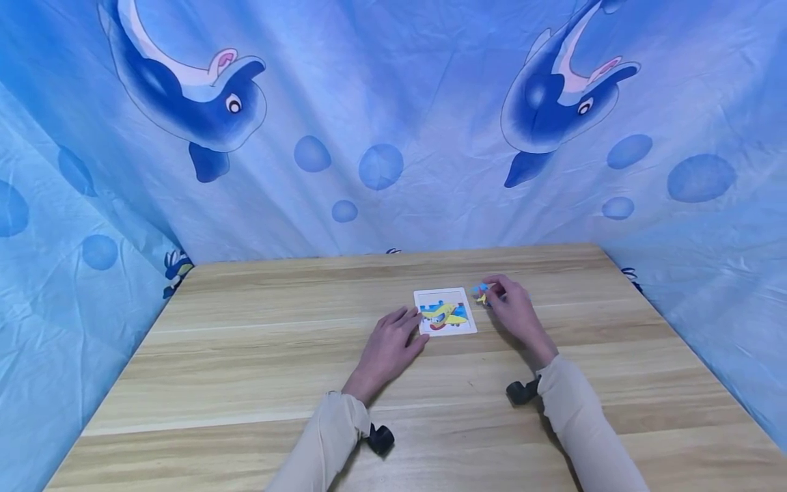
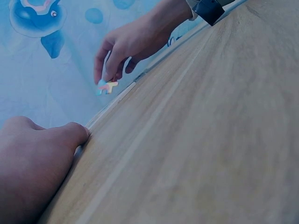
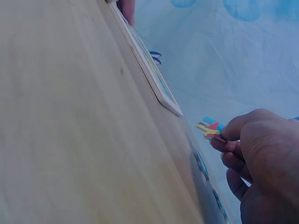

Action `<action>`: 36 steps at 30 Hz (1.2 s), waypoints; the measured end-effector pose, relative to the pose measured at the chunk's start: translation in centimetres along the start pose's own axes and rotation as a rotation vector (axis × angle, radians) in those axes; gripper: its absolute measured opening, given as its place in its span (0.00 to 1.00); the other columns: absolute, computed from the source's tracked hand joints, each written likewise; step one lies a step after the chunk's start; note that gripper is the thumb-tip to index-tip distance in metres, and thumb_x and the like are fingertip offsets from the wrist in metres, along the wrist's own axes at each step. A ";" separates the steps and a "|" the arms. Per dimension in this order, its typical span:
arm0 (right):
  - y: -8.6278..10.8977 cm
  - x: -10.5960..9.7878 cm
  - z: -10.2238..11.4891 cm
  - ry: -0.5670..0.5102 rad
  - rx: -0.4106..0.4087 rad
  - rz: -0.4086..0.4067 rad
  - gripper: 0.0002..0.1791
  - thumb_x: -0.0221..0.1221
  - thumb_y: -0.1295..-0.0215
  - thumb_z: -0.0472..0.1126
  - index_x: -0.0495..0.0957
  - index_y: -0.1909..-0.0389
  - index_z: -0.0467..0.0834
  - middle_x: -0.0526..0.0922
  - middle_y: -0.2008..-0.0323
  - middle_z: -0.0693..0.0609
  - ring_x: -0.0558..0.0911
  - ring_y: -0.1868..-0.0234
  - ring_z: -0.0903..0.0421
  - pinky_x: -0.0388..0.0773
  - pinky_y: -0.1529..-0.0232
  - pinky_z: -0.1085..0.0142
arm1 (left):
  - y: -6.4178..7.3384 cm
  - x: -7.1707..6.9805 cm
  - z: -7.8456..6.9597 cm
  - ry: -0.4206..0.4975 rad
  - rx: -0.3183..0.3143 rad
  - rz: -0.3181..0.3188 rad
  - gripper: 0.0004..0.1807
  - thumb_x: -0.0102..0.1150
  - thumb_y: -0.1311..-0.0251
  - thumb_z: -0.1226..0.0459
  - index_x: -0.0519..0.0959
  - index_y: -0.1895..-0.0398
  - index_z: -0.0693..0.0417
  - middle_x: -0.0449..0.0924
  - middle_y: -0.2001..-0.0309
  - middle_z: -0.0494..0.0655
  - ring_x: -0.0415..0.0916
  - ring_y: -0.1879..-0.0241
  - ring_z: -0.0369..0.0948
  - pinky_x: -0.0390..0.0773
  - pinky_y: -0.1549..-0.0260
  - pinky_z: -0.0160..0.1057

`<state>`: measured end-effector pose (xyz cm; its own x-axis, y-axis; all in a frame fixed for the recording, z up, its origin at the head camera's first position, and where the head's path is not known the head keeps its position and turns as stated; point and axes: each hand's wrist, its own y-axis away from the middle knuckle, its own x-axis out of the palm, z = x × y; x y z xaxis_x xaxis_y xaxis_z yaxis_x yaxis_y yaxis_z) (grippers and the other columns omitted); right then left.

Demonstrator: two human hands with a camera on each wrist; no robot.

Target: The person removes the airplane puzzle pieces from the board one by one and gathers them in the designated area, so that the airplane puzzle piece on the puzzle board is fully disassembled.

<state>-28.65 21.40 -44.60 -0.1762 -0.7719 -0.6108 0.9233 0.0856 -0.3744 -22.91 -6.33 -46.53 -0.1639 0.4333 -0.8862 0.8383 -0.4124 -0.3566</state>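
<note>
A square jigsaw puzzle board [image 1: 470, 326] with a white frame lies flat on the table, its picture a yellow airplane on blue and white. My left hand [image 1: 386, 347] rests at the board's left side, fingers loosely extended on the edge and thumb at the near left corner. Just right of the board, my right hand [image 1: 515, 309] pinches a small puzzle piece [image 3: 211, 128] between thumb and fingertips. Blue, red and yellow show on that piece, held above the table in the right wrist view. Other puzzle pieces [image 3: 201, 164] lie on the table below this hand.
The wooden table [image 1: 246, 383] runs out to both sides and toward me. A blue curtain [image 1: 430, 123] with dolphins and bubbles hangs behind its far edge. Black wrist cameras [image 1: 381, 441] sit by both cuffs.
</note>
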 end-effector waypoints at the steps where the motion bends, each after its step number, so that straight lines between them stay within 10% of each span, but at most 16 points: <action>1: 0.1 -0.2 -0.1 0.004 0.003 -0.005 0.12 0.58 0.33 0.36 0.77 0.51 0.37 0.81 0.68 0.46 0.77 0.65 0.53 0.74 0.66 0.62 | 0.0 0.0 0.0 0.000 0.000 -0.001 0.28 0.51 0.33 0.47 0.74 0.37 0.52 0.71 0.35 0.48 0.64 0.33 0.46 0.63 0.35 0.48; 36: 2.3 -5.4 -3.6 0.060 0.012 -0.095 0.13 0.53 0.32 0.31 0.75 0.49 0.31 0.80 0.66 0.40 0.76 0.64 0.52 0.72 0.67 0.77 | 0.0 0.0 0.0 0.005 -0.012 0.012 0.28 0.50 0.33 0.46 0.74 0.37 0.52 0.71 0.35 0.48 0.63 0.32 0.46 0.62 0.34 0.48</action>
<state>-26.78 27.98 -44.68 -0.2828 -0.7374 -0.6134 0.9053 0.0060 -0.4246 -22.86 -6.35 -46.49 -0.1517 0.4322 -0.8889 0.8465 -0.4075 -0.3426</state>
